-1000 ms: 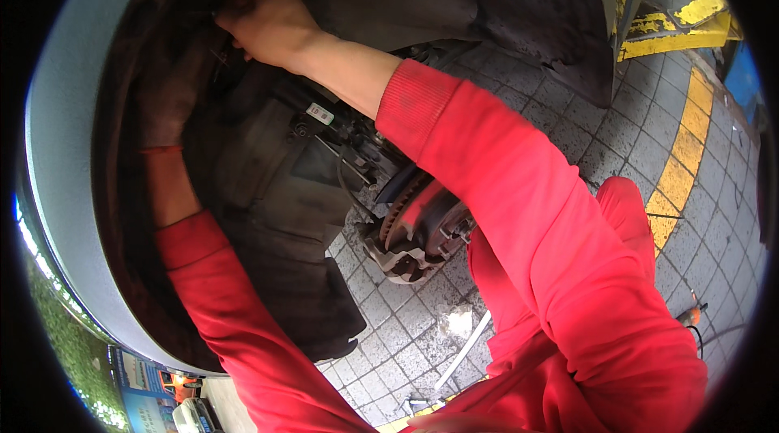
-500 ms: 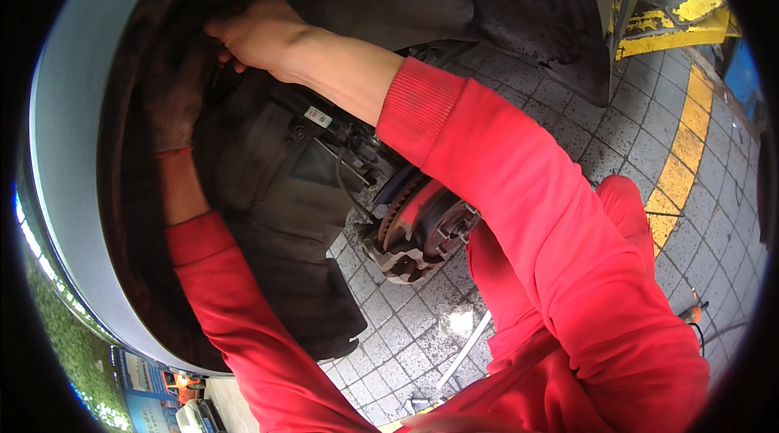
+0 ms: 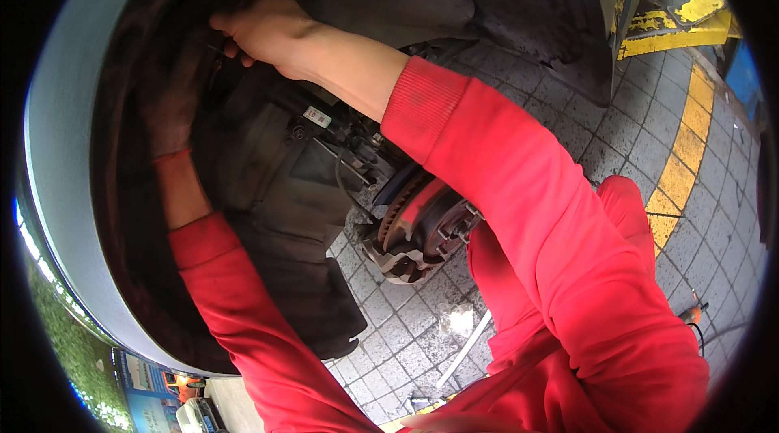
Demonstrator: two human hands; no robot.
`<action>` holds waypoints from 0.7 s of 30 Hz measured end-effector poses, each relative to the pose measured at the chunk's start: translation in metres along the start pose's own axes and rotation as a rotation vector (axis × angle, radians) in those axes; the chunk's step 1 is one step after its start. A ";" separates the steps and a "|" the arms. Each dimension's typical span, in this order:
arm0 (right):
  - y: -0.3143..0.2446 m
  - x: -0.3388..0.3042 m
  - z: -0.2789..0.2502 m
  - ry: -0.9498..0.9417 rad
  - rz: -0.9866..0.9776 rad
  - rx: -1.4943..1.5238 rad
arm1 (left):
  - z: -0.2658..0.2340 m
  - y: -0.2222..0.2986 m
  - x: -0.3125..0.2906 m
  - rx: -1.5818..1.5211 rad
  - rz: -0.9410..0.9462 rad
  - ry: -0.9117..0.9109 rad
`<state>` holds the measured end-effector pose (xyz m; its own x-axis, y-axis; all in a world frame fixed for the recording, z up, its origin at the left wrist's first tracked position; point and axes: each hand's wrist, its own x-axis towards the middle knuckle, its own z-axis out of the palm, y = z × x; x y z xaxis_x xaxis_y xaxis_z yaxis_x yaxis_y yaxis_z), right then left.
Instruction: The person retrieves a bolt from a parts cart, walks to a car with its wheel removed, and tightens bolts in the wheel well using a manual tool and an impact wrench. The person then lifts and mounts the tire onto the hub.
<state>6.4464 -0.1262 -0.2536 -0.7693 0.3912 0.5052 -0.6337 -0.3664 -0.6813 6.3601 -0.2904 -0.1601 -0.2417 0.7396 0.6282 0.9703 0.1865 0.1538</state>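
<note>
Two red sleeves [image 3: 519, 198] reach forward into an open wheel arch. The right hand [image 3: 266, 34] is up in its shadowed top, fingers curled close to a thin, dark piece that is too dim to name; whether they grasp it, I cannot tell. The left hand [image 3: 168, 104], lower and deeper in shadow, lies against or just beside the wheel-arch liner [image 3: 280, 271]; its fingers are too dark to read. The liner lines the arch inside a pale blue-grey fender [image 3: 69, 165], its lower flap hanging above the floor. Below, the brake disc [image 3: 404, 218] and caliper [image 3: 398, 264] are exposed: the wheel is already off. The work at the arch's top looks unfinished, though shadow hides how much is left. On the tiled floor [image 3: 389, 336] lie a clear plastic bag [image 3: 457, 320] and a white strip [image 3: 464, 350]. Farther out are a yellow line [image 3: 682, 169] and parked cars [image 3: 195, 414].
</note>
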 end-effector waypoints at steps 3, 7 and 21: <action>0.000 0.004 -0.001 -0.017 -0.055 0.029 | 0.007 0.004 0.002 -0.105 -0.039 0.051; -0.002 0.006 0.001 -0.056 -0.091 0.035 | 0.015 0.005 0.000 -0.141 -0.157 0.143; -0.011 -0.001 -0.018 -0.125 -0.036 -0.294 | -0.058 -0.131 0.008 1.318 0.593 0.210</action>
<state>6.4560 -0.1072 -0.2565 -0.7625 0.2858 0.5804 -0.6239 -0.0870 -0.7767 6.2312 -0.3460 -0.1310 0.3011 0.8329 0.4644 0.1906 0.4246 -0.8851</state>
